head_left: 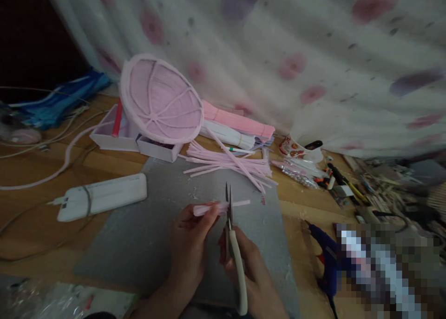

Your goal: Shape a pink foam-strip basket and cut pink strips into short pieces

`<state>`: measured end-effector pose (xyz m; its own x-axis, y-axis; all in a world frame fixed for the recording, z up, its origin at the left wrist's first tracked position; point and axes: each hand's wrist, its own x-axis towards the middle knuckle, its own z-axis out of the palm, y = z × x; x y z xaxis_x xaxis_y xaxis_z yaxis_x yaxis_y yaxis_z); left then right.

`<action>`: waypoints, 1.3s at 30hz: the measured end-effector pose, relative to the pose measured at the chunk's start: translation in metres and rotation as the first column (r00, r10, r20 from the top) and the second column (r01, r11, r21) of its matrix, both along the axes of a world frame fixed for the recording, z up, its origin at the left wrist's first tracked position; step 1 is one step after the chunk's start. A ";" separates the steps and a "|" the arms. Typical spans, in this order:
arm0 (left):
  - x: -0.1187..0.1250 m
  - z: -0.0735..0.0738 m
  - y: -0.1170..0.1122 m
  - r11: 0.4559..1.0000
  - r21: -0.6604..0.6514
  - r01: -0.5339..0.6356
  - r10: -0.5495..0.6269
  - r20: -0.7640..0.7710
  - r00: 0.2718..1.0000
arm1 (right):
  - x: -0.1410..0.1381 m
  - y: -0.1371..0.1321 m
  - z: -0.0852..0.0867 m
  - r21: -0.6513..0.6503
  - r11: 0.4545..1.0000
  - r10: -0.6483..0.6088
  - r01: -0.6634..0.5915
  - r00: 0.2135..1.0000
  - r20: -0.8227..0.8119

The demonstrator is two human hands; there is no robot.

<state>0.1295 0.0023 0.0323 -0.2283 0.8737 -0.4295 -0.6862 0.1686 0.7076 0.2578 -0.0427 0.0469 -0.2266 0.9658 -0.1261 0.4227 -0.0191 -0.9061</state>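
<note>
My left hand (193, 237) pinches a small bundle of pale pink strips (202, 210) between thumb and fingers, above the grey mat. In my right hand (251, 263) is a pair of scissors (235, 251) with cream handles, the blades pointing away from me. The blades stand slightly apart at their tips, close to the right end of the bundle. One pink strip (242, 202) sticks out to the right past the blades. Beyond my hands, a pile of loose pink strips (230, 163) lies at the far edge of the mat.
The grey mat (139, 244) covers the middle of the wooden table. A pink ribbed dome (163, 100) rests on small boxes (114, 133). At left lies a white power strip (104, 198) with a cable. A blue glue gun (325, 258) and cluttered tools stand at right; a floral curtain hangs behind.
</note>
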 end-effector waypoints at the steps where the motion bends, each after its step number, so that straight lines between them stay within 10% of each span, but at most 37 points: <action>1: -0.001 -0.001 0.001 1.000 0.002 -0.005 0.005 -0.011 1.000 | -0.001 0.001 -0.001 -0.008 1.000 -0.004 0.004 1.000 0.004; 24: -0.019 -0.004 0.018 0.993 -0.054 -0.105 0.113 0.151 0.982 | -0.018 0.023 -0.007 -0.051 0.997 -0.063 0.065 0.997 0.046; 33: -0.025 -0.007 0.014 0.996 -0.006 -0.094 0.093 0.140 0.986 | 0.066 0.011 -0.021 0.339 0.932 -0.323 0.127 0.716 0.619; 39: -0.012 -0.002 -0.001 0.995 0.038 0.089 -0.091 0.037 0.995 | 0.044 0.003 -0.002 0.475 0.858 -0.391 0.195 0.848 0.359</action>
